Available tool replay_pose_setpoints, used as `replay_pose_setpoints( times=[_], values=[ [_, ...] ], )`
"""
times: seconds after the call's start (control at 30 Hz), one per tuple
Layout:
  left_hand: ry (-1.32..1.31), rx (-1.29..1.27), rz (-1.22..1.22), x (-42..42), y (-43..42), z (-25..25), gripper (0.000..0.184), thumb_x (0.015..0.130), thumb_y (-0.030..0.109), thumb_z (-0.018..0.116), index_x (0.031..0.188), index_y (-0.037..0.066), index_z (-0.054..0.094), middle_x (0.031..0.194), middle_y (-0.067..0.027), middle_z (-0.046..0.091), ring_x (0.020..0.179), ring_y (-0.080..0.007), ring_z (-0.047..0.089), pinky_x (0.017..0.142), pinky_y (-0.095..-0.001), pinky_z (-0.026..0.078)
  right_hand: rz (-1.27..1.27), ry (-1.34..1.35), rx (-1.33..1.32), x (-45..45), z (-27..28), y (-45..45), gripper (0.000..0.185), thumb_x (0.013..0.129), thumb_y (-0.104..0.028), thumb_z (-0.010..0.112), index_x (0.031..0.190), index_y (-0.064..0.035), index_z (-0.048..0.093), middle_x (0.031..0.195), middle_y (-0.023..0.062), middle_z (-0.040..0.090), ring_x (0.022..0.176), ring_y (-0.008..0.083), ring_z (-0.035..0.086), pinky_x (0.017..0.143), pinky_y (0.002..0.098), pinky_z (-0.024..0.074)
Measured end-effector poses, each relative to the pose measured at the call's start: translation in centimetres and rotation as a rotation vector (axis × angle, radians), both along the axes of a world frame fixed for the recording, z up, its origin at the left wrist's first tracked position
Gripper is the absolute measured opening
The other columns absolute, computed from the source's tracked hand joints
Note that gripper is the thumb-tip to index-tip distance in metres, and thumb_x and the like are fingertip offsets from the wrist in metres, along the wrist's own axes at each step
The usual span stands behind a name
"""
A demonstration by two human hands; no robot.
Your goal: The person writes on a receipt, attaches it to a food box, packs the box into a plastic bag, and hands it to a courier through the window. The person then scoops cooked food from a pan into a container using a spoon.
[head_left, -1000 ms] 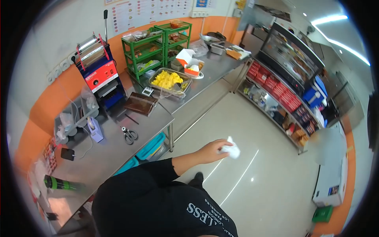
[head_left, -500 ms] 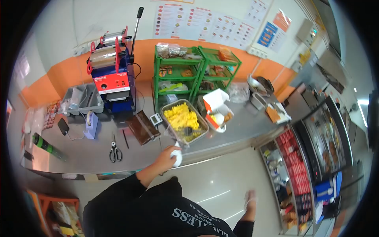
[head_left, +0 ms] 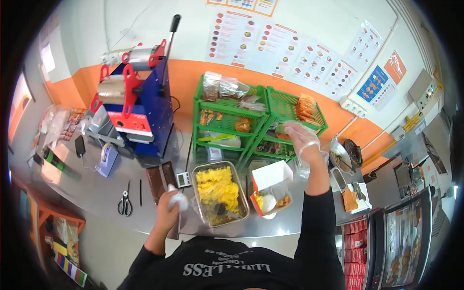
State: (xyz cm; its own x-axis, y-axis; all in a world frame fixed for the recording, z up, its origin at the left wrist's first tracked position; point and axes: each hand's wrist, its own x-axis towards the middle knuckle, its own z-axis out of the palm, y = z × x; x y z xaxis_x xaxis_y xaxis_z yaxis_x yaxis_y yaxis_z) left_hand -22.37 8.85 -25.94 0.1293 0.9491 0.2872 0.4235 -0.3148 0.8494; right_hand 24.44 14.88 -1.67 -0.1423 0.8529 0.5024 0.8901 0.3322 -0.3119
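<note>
My left hand (head_left: pixel 167 209) is closed on a white crumpled tissue (head_left: pixel 179 199), over the counter beside the brown packet (head_left: pixel 163 179). My right hand (head_left: pixel 303 140), in a clear plastic glove, reaches to the green rack (head_left: pixel 297 111) on the right, in front of its middle shelf; its fingertips are partly lost against the shelf. Between my hands stand a metal tray of yellow food (head_left: pixel 217 191) with a dark round thing in it, and an open orange-and-white box (head_left: pixel 272 186) with rice and fried pieces. A small white timer (head_left: pixel 183 180) lies left of the tray.
A red and blue sealing machine (head_left: pixel 130 121) with a raised lever stands at the left. Scissors (head_left: pixel 124 204), a purple tape dispenser (head_left: pixel 107 159) and a green bottle (head_left: pixel 53 159) are on the counter. Pans (head_left: pixel 340 157) stand at the right, near a glass display case (head_left: pixel 406 237).
The view has turned toward the counter. My left hand has moved with the tissue to beside the brown packet. My right hand has come up from low at the right to the green rack.
</note>
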Motion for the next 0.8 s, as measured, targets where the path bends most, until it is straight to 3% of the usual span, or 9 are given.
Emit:
replay_pose_setpoints(
  times=[0.03, 0.07, 0.13, 0.23, 0.33, 0.43, 0.53, 0.67, 0.8],
  values=[
    [-0.005, -0.027, 0.036, -0.3, -0.7, 0.0, 0.042, 0.083, -0.001, 0.064, 0.125, 0.005, 0.062, 0.123, -0.0200, 0.062, 0.120, -0.0382, 0.057, 0.105, -0.0427, 0.042, -0.012, 0.042, -0.159, 2.9, -1.2, 2.5, 0.030, 0.095, -0.026, 0.057, 0.102, -0.0008, 0.073, 0.110, 0.0180, 0.070, 0.102, 0.0378, 0.067, 0.089, 0.0447, 0.0520],
    [0.016, -0.053, 0.121, -0.6, -1.8, 0.2, 0.041, 0.084, -0.002, 0.063, 0.125, 0.004, 0.062, 0.123, -0.0197, 0.062, 0.120, -0.0367, 0.057, 0.105, -0.0425, 0.043, -0.014, 0.055, -0.156, 4.5, -2.3, 4.6, 0.030, 0.095, -0.026, 0.057, 0.102, -0.0008, 0.073, 0.110, 0.0180, 0.070, 0.102, 0.0378, 0.067, 0.089, 0.0447, 0.0520],
    [0.041, -0.081, 0.221, -1.0, -4.5, -0.3, 0.040, 0.085, -0.003, 0.061, 0.125, 0.004, 0.061, 0.123, -0.0193, 0.061, 0.119, -0.0352, 0.057, 0.105, -0.0423, 0.043, -0.180, -0.844, -0.705, 6.9, -4.4, 8.4, 0.028, 0.096, -0.020, 0.055, 0.113, -0.0017, 0.067, 0.111, 0.0207, 0.070, 0.106, 0.0360, 0.065, 0.089, 0.0438, 0.0514],
    [-0.042, -0.149, 0.478, -0.8, -8.9, -1.5, 0.038, 0.088, -0.004, 0.058, 0.125, 0.003, 0.061, 0.125, -0.0171, 0.060, 0.118, -0.0317, 0.058, 0.104, -0.0406, 0.044, -0.117, -0.611, -0.402, 9.8, -11.8, 12.8, 0.029, 0.096, -0.020, 0.052, 0.112, -0.0015, 0.066, 0.114, 0.0218, 0.068, 0.108, 0.0381, 0.064, 0.090, 0.0489, 0.0500],
    [-0.032, -0.277, 0.609, 1.7, -12.5, -0.8, 0.038, 0.089, -0.005, 0.056, 0.126, 0.002, 0.060, 0.126, -0.0161, 0.058, 0.118, -0.0298, 0.057, 0.104, -0.0390, 0.045, -0.242, -0.349, -0.289, 9.0, -12.7, 15.0, 0.037, 0.097, -0.027, 0.047, 0.116, -0.0058, 0.071, 0.128, 0.0207, 0.064, 0.119, 0.0372, 0.059, 0.099, 0.0468, 0.0467],
    [0.000, -0.346, 0.650, 6.9, -15.0, 1.2, 0.038, 0.088, -0.005, 0.055, 0.126, 0.001, 0.059, 0.128, -0.0183, 0.057, 0.120, -0.0302, 0.057, 0.104, -0.0394, 0.045, 0.042, -0.460, -0.681, 8.5, -12.7, 16.4, 0.048, 0.098, -0.039, 0.047, 0.131, -0.0078, 0.062, 0.136, 0.0195, 0.060, 0.122, 0.0397, 0.056, 0.104, 0.0470, 0.0436],
    [-0.015, -0.333, 0.573, 10.9, -16.4, 1.3, 0.038, 0.088, -0.005, 0.056, 0.126, 0.000, 0.059, 0.128, -0.0193, 0.056, 0.119, -0.0321, 0.057, 0.104, -0.0398, 0.045, -0.016, -0.333, -0.666, 8.3, -12.5, 15.2, 0.060, 0.097, -0.047, 0.048, 0.138, -0.0055, 0.055, 0.137, 0.0208, 0.059, 0.125, 0.0399, 0.055, 0.106, 0.0459, 0.0421],
    [0.060, -0.384, 0.530, 16.4, -17.3, 4.3, 0.037, 0.088, -0.002, 0.058, 0.125, 0.003, 0.061, 0.128, -0.0218, 0.057, 0.118, -0.0375, 0.058, 0.104, -0.0415, 0.045, 0.008, -0.371, -0.557, 9.2, -13.1, 14.7, 0.072, 0.088, -0.059, 0.058, 0.129, 0.0000, 0.061, 0.129, 0.0254, 0.062, 0.123, 0.0369, 0.058, 0.103, 0.0443, 0.0444],
    [0.181, -0.322, 0.473, 19.7, -18.0, 5.1, 0.038, 0.088, -0.002, 0.058, 0.125, 0.003, 0.060, 0.125, -0.0188, 0.059, 0.116, -0.0365, 0.059, 0.103, -0.0393, 0.045, 0.129, -0.486, -0.643, 10.5, -12.2, 14.9, 0.068, 0.084, -0.058, 0.066, 0.124, -0.0039, 0.065, 0.119, 0.0257, 0.067, 0.115, 0.0386, 0.062, 0.098, 0.0438, 0.0479]
  ],
)
